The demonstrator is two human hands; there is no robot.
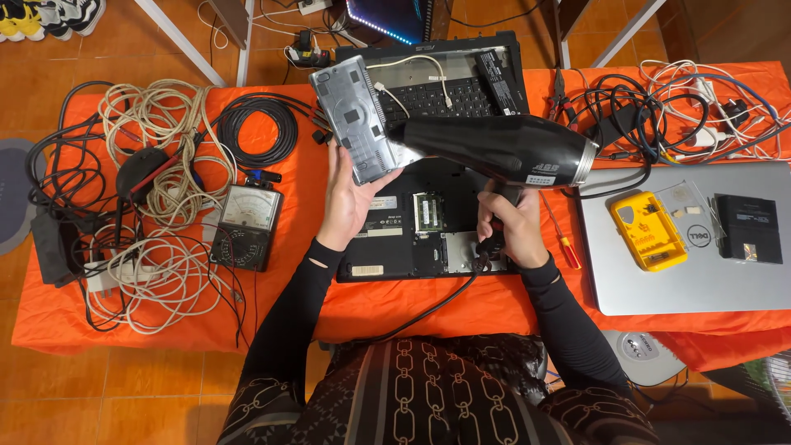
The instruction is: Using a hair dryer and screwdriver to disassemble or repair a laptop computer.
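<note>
Both hands busy mid-frame: left hand (353, 198) grips grey panel (353, 119), right hand (509, 227) clutches black hair dryer (494, 148); best keep nozzle aimed squarely, panel steady.

Multimeter (246, 224) lies left of laptop base (412, 235), screwdriver (562, 235) right.

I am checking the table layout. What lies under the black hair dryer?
Under the hair dryer lies an opened black laptop with its underside showing a green memory module. The part directly beneath the dryer's body is covered.
</note>
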